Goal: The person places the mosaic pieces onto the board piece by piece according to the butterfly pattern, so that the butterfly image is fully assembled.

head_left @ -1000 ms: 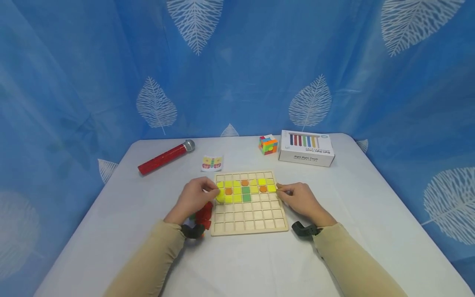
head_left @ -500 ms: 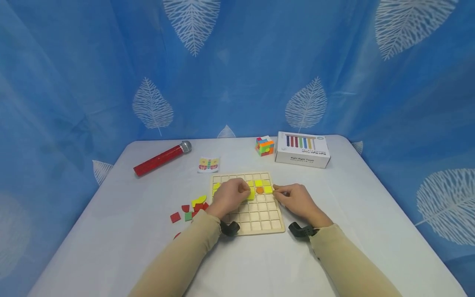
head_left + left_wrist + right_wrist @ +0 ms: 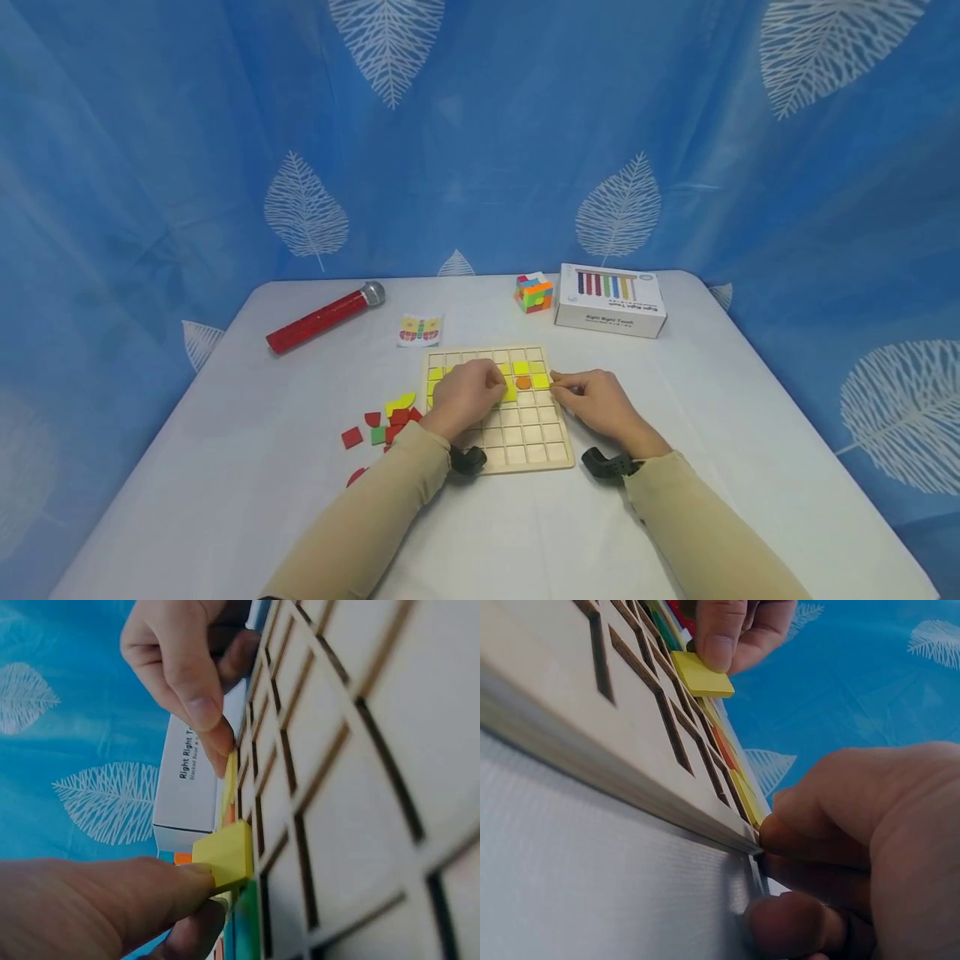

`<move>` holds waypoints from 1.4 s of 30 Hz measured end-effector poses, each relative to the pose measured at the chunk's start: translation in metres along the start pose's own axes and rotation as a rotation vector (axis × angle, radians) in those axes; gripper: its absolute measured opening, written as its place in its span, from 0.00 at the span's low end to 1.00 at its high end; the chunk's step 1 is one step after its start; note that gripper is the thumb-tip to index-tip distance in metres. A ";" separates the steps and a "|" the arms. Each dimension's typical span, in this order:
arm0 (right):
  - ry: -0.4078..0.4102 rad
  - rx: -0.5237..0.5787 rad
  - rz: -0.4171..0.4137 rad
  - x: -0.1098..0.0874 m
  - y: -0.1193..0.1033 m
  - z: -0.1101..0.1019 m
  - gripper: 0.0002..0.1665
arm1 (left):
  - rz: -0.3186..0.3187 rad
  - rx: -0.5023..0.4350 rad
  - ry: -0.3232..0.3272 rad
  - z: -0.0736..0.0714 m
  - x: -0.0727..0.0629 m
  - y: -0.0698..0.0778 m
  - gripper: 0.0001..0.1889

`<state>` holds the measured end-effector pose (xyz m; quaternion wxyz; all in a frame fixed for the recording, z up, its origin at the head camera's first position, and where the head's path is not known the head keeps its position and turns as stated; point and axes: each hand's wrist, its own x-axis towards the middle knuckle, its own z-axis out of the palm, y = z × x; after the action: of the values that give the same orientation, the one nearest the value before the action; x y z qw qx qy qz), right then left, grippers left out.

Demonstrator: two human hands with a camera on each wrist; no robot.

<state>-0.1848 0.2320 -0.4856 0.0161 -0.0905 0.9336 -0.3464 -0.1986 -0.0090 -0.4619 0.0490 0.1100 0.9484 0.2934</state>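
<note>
My left hand [image 3: 468, 392] is over the middle of a wooden grid board [image 3: 525, 457], thumb and finger pinching a yellow square tile [image 3: 229, 855]. In the left wrist view that tile is tilted against the grid, beside a green tile [image 3: 246, 919]. At the board's right edge, my right hand [image 3: 600, 404] pinches the rim with curled fingers, close to a yellow tile [image 3: 540, 381] in the end cell. An orange round tile [image 3: 522, 382] is seated just left of it. Part of the pattern is hidden behind my left hand.
Loose red tiles [image 3: 352, 437], a green square [image 3: 378, 435] and yellow pieces [image 3: 401, 404] lie left of the board. Behind it are a butterfly pattern card [image 3: 420, 331], a red microphone [image 3: 322, 321], a puzzle cube [image 3: 534, 293] and a white box [image 3: 611, 300].
My left hand has moved right from the board's left edge to its middle, bringing a yellow tile, and uncovering the loose pieces. My right hand has stayed at the right edge.
</note>
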 end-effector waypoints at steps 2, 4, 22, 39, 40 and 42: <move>0.000 -0.003 0.005 0.000 0.000 0.000 0.15 | 0.005 0.019 -0.009 0.000 0.000 -0.001 0.01; 0.002 -0.008 0.004 0.001 0.000 0.000 0.15 | 0.021 0.034 -0.017 0.001 0.000 0.000 0.01; 0.014 -0.002 0.006 0.000 -0.003 -0.003 0.16 | -0.189 -0.070 0.108 -0.074 -0.038 -0.074 0.10; -0.008 -0.020 0.026 0.002 0.002 0.003 0.15 | -0.343 -0.005 0.041 -0.081 -0.062 -0.124 0.15; -0.006 -0.020 0.028 0.002 0.002 0.003 0.15 | -0.344 0.001 0.031 -0.081 -0.062 -0.124 0.16; -0.002 -0.018 0.031 0.002 0.001 0.005 0.15 | -0.340 0.016 0.013 -0.082 -0.062 -0.125 0.17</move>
<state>-0.1865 0.2297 -0.4898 0.0217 -0.0764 0.9379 -0.3378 -0.1737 -0.1689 -0.4640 0.0910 -0.0534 0.9560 0.2739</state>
